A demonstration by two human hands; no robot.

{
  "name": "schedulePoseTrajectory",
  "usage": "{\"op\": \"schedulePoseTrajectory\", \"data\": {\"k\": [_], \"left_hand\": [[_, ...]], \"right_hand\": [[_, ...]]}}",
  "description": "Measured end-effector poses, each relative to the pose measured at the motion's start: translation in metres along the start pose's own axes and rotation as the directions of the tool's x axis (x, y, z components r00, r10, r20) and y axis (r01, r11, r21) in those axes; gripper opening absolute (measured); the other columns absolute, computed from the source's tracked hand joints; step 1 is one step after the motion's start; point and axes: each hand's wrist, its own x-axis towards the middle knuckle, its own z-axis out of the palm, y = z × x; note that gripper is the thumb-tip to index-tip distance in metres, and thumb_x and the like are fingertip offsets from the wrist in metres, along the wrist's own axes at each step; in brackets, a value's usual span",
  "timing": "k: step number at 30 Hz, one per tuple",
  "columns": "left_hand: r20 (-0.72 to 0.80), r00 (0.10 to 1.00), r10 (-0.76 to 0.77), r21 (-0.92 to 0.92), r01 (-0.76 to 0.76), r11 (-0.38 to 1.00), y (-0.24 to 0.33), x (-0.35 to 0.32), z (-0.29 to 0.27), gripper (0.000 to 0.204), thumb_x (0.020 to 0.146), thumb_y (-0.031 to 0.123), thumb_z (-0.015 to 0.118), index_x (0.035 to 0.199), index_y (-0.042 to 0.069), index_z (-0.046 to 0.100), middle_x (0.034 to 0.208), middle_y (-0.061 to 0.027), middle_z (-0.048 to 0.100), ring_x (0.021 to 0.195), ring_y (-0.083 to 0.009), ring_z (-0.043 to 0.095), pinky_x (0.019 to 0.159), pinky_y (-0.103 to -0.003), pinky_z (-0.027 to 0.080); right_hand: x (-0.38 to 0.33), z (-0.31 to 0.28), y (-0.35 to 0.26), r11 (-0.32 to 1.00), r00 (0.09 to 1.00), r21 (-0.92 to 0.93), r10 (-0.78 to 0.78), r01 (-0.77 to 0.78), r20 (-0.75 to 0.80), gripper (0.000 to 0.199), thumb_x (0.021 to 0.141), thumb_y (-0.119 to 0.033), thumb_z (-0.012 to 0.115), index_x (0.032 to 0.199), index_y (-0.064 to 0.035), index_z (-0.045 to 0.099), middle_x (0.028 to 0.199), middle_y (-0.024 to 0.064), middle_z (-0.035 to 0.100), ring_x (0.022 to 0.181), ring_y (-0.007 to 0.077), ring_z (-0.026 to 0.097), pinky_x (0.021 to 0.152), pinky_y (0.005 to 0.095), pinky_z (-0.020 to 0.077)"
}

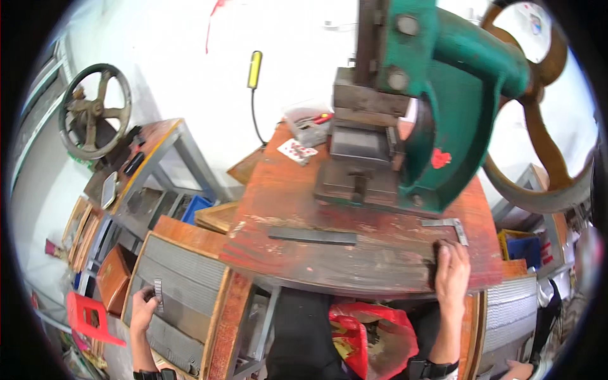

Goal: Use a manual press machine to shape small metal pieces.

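Note:
My left hand [144,310] is at the lower left, over a tray [183,266] lined with grey ribbed sheets. Its thumb and fingers pinch a small, narrow striped metal strip [158,296]. On the right front part of the worn reddish wooden bench [380,263], my right hand [452,269] rests with loosely bent fingers and nothing visible in them. Just beyond those fingers lies an L-shaped metal piece [451,224]. A long, dark flat bar [311,236] lies nearer the middle of the bench, apart from both hands.
A green hand press [465,107] with a large wheel stands at the bench's back. Beside it are a plastic box of tools [307,130], a playing card [296,151] and a yellow lamp [254,69]. A red bag [373,342] hangs below the front edge. Another person's hand [518,370] shows at lower right.

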Motion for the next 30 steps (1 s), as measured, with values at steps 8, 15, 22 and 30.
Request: {"op": "schedulePoseTrajectory", "data": {"k": [8,15,22,30], "left_hand": [[0.615,0.537,0.578,-0.029,-0.717,0.696,0.218,-0.018,0.149,0.057,0.068,0.024,0.078,0.114,-0.006,0.061,0.100,-0.0158,0.065,0.091,-0.0265,0.066,0.080,-0.036,0.054],[0.764,0.043,0.644,-0.081,-0.984,0.161,0.309,-0.034,0.280,0.054,0.070,0.029,0.076,0.107,-0.006,0.060,0.099,-0.0208,0.061,0.097,-0.0361,0.060,0.087,-0.042,0.049],[0.705,0.135,0.696,0.000,-0.982,0.190,0.293,-0.040,0.285,0.054,0.075,0.021,0.074,0.114,-0.010,0.052,0.104,-0.0233,0.057,0.097,-0.0383,0.055,0.088,-0.044,0.046],[0.613,0.142,0.777,-0.103,-0.961,0.257,0.269,-0.045,0.280,0.059,0.082,0.011,0.067,0.129,-0.013,0.040,0.119,-0.0276,0.050,0.106,-0.0416,0.048,0.096,-0.048,0.040]], "right_hand": [[0.003,-0.016,-0.028,0.983,0.998,0.180,-0.049,0.042,0.038,0.032,0.087,-0.020,0.065,0.111,0.0006,0.062,0.105,0.0211,0.061,0.099,0.0383,0.057,0.089,0.0446,0.0450],[-0.002,-0.010,-0.080,0.896,0.906,0.389,-0.330,0.212,0.265,0.067,0.081,-0.017,0.072,0.138,-0.0018,0.041,0.128,0.0251,0.048,0.123,0.0434,0.044,0.103,0.0507,0.0386],[0.017,0.006,-0.064,0.908,0.802,0.382,-0.356,0.174,0.480,0.065,0.082,-0.021,0.072,0.137,-0.0009,0.042,0.126,0.0219,0.051,0.119,0.0386,0.047,0.100,0.0476,0.0393],[0.018,0.010,-0.074,0.878,0.820,0.449,-0.376,0.166,0.432,0.069,0.077,-0.020,0.077,0.134,0.0006,0.045,0.125,0.0212,0.052,0.117,0.0382,0.049,0.098,0.0442,0.0422]]}}
